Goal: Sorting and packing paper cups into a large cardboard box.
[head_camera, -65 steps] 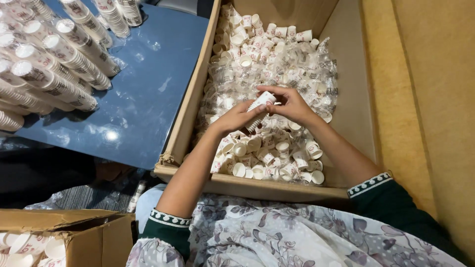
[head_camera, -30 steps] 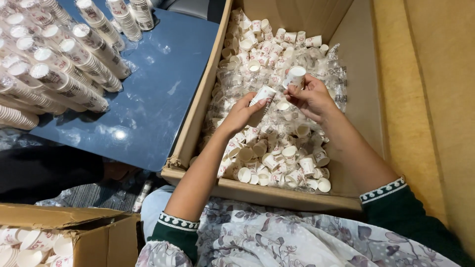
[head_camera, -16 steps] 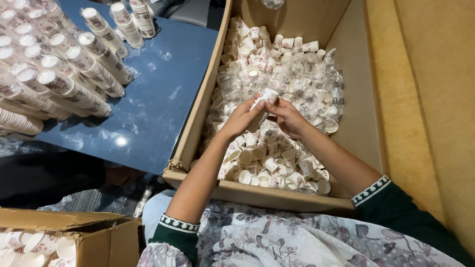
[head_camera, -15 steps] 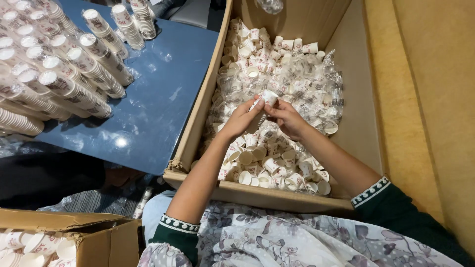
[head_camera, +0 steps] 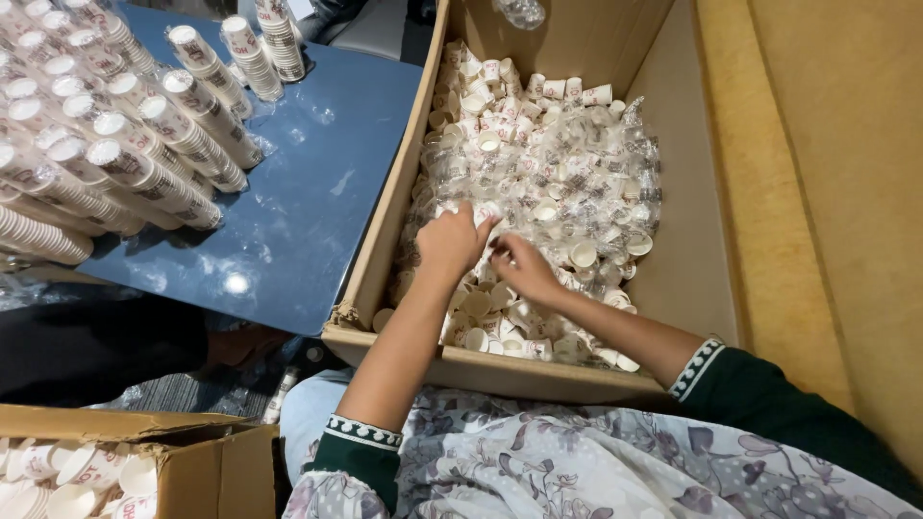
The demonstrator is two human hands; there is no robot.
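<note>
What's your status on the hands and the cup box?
Left hand and right hand both down among loose paper cups. Cardboard box open. Grip hidden; nothing blocking.

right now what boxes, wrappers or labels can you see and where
Big box: centre, open brown cardboard, filled with small white cups; both hands are in it.
Small box: bottom left, open brown cardboard, cups inside.
Clear wrapper: top, crumpled.
Cup stacks: left, on blue table, white with red print.

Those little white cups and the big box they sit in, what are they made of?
The small cups look like thin matte paper, white with rolled rims. The box looks like brown corrugated cardboard, its edges dull and frayed. Both hands, left and right, rest among the cups.
</note>
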